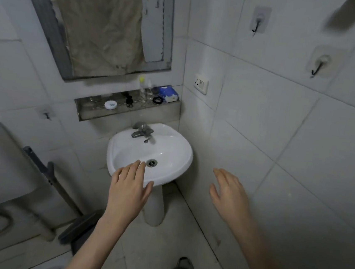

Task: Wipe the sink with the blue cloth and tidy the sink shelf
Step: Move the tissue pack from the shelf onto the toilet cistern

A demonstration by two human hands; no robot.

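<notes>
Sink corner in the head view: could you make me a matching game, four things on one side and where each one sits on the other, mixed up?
Things:
1. blue packet
2. white round case
3. drain
4. wall socket

Places:
A. bottom of the sink
B. left part of the shelf
C. tiled wall right of the shelf
D. right end of the shelf

Pairs: 1-D, 2-B, 3-A, 4-C.

text: none readable | blue pack on sink shelf: print too blurred | white round tin: lid mark illegible
</notes>
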